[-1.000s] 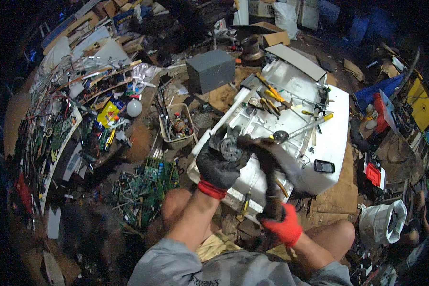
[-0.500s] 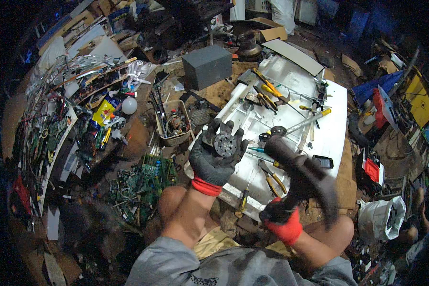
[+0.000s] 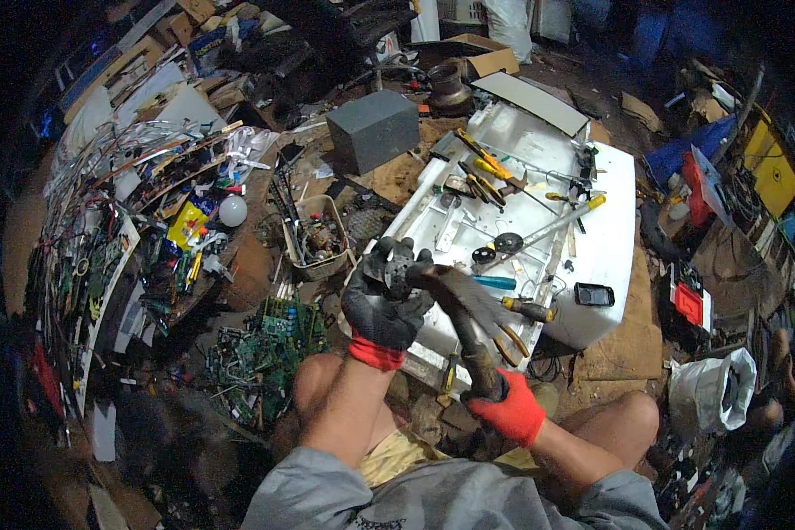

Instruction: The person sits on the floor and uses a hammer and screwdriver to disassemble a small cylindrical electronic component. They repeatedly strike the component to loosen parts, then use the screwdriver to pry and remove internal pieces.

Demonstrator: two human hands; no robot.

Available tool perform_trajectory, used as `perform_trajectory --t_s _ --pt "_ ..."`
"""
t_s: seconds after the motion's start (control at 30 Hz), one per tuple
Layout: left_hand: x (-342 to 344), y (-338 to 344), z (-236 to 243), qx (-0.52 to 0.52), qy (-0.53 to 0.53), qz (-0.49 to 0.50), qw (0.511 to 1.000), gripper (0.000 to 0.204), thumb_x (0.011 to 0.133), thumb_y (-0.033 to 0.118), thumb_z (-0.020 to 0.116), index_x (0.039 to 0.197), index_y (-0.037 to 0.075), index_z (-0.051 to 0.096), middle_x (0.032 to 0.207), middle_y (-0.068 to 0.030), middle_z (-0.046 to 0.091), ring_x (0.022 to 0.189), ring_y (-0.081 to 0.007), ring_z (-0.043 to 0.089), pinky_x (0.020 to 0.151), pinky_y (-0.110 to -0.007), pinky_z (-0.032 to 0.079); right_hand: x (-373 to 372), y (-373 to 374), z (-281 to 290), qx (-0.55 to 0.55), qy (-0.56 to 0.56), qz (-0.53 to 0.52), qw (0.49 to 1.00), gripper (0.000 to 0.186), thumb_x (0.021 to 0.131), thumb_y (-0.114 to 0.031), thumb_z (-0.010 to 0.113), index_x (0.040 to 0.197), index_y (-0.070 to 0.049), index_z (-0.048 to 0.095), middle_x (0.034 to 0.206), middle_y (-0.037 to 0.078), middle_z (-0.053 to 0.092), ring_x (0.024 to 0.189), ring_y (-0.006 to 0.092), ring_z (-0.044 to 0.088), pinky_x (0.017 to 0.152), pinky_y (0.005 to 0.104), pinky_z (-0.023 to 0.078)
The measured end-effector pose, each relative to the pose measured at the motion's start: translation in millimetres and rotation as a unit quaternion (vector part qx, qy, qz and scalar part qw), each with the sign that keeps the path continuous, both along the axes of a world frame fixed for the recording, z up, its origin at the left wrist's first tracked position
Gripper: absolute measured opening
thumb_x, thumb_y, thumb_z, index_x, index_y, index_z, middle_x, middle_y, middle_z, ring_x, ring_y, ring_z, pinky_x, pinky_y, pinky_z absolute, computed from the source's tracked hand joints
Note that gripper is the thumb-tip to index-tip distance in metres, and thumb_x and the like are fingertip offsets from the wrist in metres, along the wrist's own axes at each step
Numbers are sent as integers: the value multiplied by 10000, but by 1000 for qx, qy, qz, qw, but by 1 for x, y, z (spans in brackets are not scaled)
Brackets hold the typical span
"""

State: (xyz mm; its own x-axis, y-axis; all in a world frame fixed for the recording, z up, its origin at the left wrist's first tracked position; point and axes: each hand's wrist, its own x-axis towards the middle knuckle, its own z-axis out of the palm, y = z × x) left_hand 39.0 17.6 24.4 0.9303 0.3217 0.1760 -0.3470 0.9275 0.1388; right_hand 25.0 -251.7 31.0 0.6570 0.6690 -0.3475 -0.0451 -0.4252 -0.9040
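My left hand [image 3: 375, 316], in a dark glove with a red cuff, is raised over the near left edge of a white appliance panel [image 3: 611, 238]. Its fingers grip a round grey metal disc [image 3: 399, 270], which showed several holes earlier. My right hand [image 3: 503, 402], gloved the same way, is closed round the handle of a hammer [image 3: 464, 311]. The hammer's head is at the disc; whether they touch, I cannot tell. Behind the hammer lie pliers [image 3: 511, 346], partly hidden, and a yellow-black screwdriver [image 3: 528, 309].
More hand tools [image 3: 486, 172] and a black phone [image 3: 594, 295] lie on the panel. A bin of small parts [image 3: 318, 252] stands left of it, near green circuit boards [image 3: 256, 362]. A grey box [image 3: 373, 132] stands beyond; a white sack [image 3: 711, 389] is at right.
The hammer has swung left from over the panel's right part to the disc in my left hand. My right hand has shifted slightly left. The view has turned a little.
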Motion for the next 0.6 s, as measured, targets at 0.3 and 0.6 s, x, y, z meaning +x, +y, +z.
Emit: perform_trajectory --t_s 0.3,0.6 --pt "1 -3 10 -4 22 -28 999 337 983 338 454 1128 109 654 1250 -119 621 1173 -387 576 1015 -622 427 2 5 -4 38 -5 -21 999 248 728 -168 807 855 -44 634 779 2 643 722 112 596 675 315 502" --pt "-2 -23 34 -42 67 -13 997 313 983 319 446 1115 133 661 1174 -109 660 1149 -384 591 1046 -615 410 -7 -10 -1 107 -10 -97 989 367 736 -124 811 1033 -30 618 961 65 671 825 169 643 764 342 530"
